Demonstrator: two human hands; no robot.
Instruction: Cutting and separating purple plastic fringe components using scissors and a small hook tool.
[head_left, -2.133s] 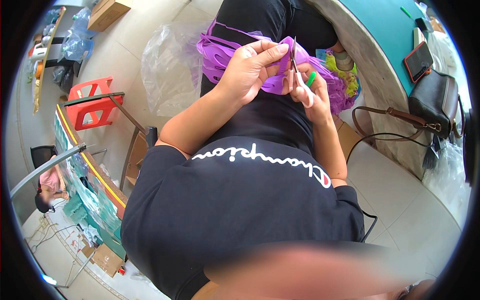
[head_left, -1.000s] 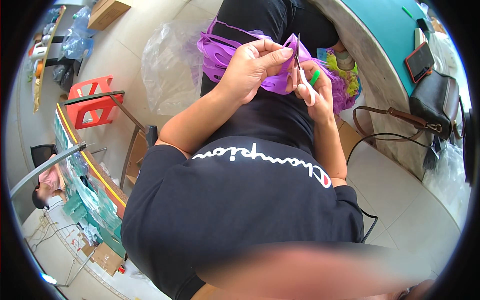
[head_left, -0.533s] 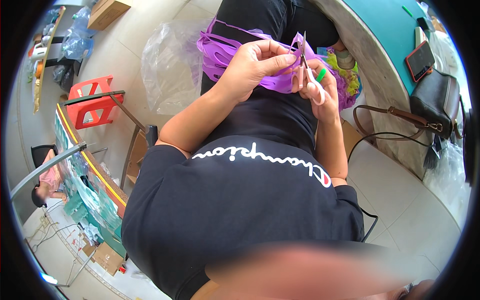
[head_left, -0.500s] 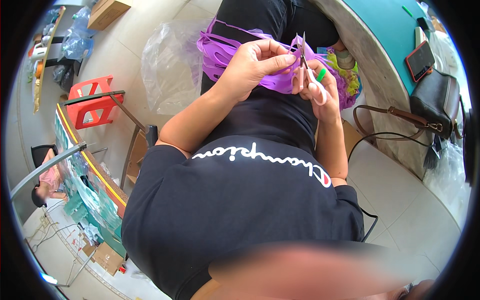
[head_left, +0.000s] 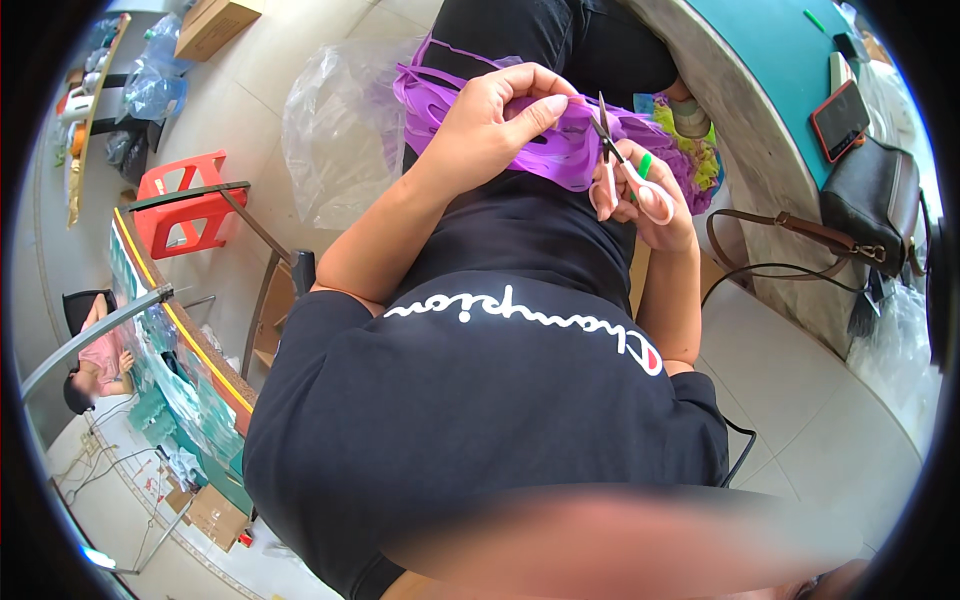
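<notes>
Purple plastic cut-out material with long loops and slits lies across my lap. My left hand pinches its upper part between thumb and fingers. Close by on the right, my right hand is closed round a small pair of scissors with pale pink handles. The blades point up, away from me, slightly apart and beside the purple material near my left fingertips. A bright green band shows on a finger of my right hand. My fingers partly hide the handle loops and the pinched edge.
Purple and yellow-green pieces lie right of my lap. A clear plastic bag sits at my left. On the right, a teal-topped table bears a phone and a black bag. Far left are a red stool and a seated person.
My right hand has drawn the scissors slightly toward me and rightward. My left hand has moved a little left. More of the purple material shows between them.
</notes>
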